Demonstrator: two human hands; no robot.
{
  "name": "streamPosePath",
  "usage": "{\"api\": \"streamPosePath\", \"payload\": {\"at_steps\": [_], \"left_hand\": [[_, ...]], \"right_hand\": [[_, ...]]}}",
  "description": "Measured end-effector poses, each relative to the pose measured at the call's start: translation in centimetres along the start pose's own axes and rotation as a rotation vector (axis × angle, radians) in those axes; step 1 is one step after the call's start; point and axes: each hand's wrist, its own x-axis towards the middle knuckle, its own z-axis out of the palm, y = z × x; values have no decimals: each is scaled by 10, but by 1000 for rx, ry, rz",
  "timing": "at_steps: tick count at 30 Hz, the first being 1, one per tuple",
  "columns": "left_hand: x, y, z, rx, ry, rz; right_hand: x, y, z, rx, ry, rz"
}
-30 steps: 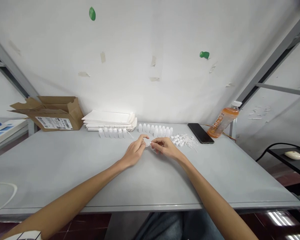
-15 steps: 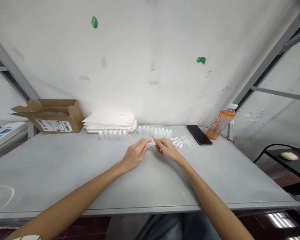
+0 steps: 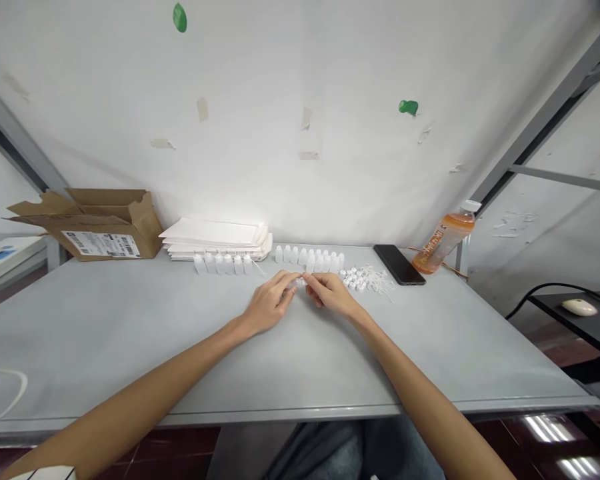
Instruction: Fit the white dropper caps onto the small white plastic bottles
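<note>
My left hand (image 3: pixel 271 303) is closed around a small translucent plastic bottle (image 3: pixel 296 283), which lies sideways and is mostly covered by the fingers. At the bottle's right end, my right hand (image 3: pixel 330 293) pinches a small white cap, largely hidden behind the thumb and fingertips. The hands almost meet above the grey table. Just right of my right hand spreads a pile of small white caps with thin strips (image 3: pixel 373 279). Behind the hands stand several matching bottles (image 3: pixel 313 261) in rows. Another row of bottles with thin tips on top (image 3: pixel 224 265) stands to the left.
An opened cardboard box (image 3: pixel 107 230) and a stack of white sheets or envelopes (image 3: pixel 213 233) sit at the back left. A black phone (image 3: pixel 399 265) and a leaning bottle of orange drink (image 3: pixel 445 240) are at the back right. The grey table (image 3: pixel 290 373) ends before my lap.
The camera view has shifted slightly. My fingertips have drawn closer together over the small bottle, and less of it shows. The other things stay in place.
</note>
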Motion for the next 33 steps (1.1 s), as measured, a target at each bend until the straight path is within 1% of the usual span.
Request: {"api": "streamPosePath", "payload": {"at_steps": [4, 8, 11, 17, 19, 23, 29, 33], "left_hand": [[2, -2, 1, -40, 11, -1], [2, -6, 5, -35, 46, -2], [1, -7, 8, -48, 83, 26], [-1, -8, 12, 15, 218, 107], [-1, -9, 13, 16, 243, 131], [0, -11, 14, -11, 243, 123], [-1, -9, 15, -23, 228, 52], [-1, -8, 12, -17, 231, 15]], "right_hand": [[-2, -6, -1, 26, 9, -19], [-3, -9, -3, 60, -9, 18], [-2, -7, -3, 69, -18, 34], [1, 0, 1, 105, -45, 97], [2, 0, 2, 115, -43, 98], [0, -4, 1, 114, -24, 56], [-4, -15, -5, 220, 8, 53], [-4, -14, -5, 243, 8, 3]]}}
